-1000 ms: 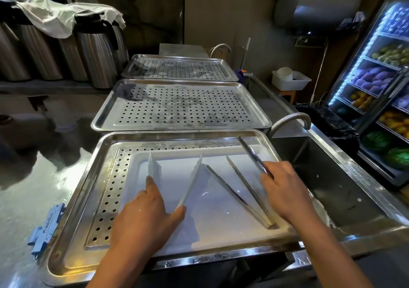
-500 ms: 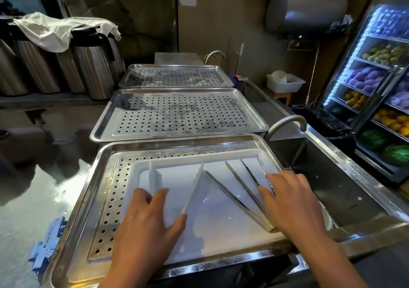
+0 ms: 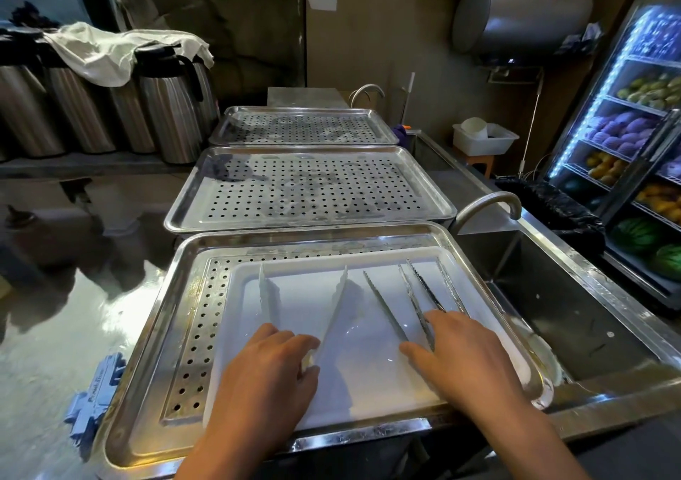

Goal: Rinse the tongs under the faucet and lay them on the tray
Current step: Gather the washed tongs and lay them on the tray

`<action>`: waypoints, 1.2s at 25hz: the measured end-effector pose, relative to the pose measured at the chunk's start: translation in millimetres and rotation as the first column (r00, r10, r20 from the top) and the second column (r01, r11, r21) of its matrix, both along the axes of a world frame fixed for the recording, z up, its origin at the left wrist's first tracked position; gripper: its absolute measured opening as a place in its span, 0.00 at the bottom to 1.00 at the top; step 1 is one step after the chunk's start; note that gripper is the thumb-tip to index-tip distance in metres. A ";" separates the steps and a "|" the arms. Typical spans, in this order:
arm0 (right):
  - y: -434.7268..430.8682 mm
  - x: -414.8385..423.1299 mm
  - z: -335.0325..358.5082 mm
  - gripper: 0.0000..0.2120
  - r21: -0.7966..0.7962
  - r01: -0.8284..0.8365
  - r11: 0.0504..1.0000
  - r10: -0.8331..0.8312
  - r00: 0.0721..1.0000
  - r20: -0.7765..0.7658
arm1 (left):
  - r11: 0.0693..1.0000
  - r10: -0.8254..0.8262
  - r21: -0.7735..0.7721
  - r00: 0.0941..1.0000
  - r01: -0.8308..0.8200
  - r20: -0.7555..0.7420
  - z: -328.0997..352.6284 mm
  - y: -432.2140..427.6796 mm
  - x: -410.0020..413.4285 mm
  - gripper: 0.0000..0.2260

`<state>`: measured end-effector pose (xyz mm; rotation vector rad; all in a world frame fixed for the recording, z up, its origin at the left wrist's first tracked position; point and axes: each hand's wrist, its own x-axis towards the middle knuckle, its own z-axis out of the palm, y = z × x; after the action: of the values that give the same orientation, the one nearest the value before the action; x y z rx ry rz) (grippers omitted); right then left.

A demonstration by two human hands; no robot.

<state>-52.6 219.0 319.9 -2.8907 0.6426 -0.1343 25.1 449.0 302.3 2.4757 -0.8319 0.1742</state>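
Three tongs [image 3: 383,306] on white tray [image 3: 368,398]

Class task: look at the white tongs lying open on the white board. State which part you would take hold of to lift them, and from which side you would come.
Grip the white tongs at the joined end, where the left hand rests. Come from above on the near side: the two arms spread away from you in a V, so only there does one grip hold both.

wall [image 3: 236,18]: dark stone | fridge [image 3: 634,118]: blue-lit, right | counter [image 3: 55,295]: wet
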 end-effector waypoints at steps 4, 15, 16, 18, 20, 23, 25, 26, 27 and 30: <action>-0.1 1.4 -4.7 0.24 0.039 0.006 0.999 -0.007 1.000 0.027 | 0.999 0.009 -0.035 1.000 -0.009 0.008 0.0 -3.4 -4.5 0.15; 1.8 9.7 -10.5 0.20 0.054 -0.023 0.998 0.020 0.998 0.062 | 0.998 -0.025 -0.049 1.000 0.026 0.019 -1.5 -0.5 -7.1 0.15; 2.7 10.6 -10.5 0.20 0.056 -0.028 0.998 0.025 0.998 0.056 | 0.998 -0.027 -0.055 0.999 0.028 0.020 -2.7 -0.6 -7.5 0.15; 4.4 11.7 -10.8 0.20 0.064 -0.031 0.997 0.028 0.998 0.049 | 0.998 -0.030 -0.058 0.999 0.031 0.025 -3.9 -0.8 -7.8 0.15; 5.6 12.5 -11.1 0.20 0.071 -0.033 0.997 0.030 0.999 0.043 | 0.997 -0.029 -0.071 0.999 0.031 0.031 -4.0 -1.2 -7.9 0.15; 8.3 14.0 -12.7 0.19 0.067 -0.048 0.997 0.045 0.998 0.043 | 0.998 -0.022 -0.066 0.999 0.024 0.033 -3.8 -2.1 -9.3 0.16; 10.5 15.3 -12.3 0.20 0.063 -0.051 0.997 0.048 0.998 0.048 | 0.998 -0.025 -0.065 0.999 0.027 0.031 -3.9 -1.3 -10.0 0.15; 11.3 15.5 -12.1 0.20 0.062 -0.053 0.997 0.050 0.998 0.048 | 0.998 -0.027 -0.064 0.999 0.029 0.031 -4.0 -1.0 -10.2 0.15; 11.7 15.4 -11.9 0.20 0.062 -0.053 0.997 0.050 0.998 0.044 | 0.998 -0.030 -0.062 0.999 0.032 0.029 -3.9 -0.9 -10.3 0.15; 13.6 13.7 -9.6 0.22 0.083 -0.040 0.996 0.038 0.999 0.024 | 0.998 -0.036 -0.055 0.999 0.037 0.022 -3.8 -1.1 -11.2 0.16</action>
<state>-38.9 232.6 310.2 -2.8158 0.5735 -0.1305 13.9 447.9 298.5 2.4089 -0.8687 0.2075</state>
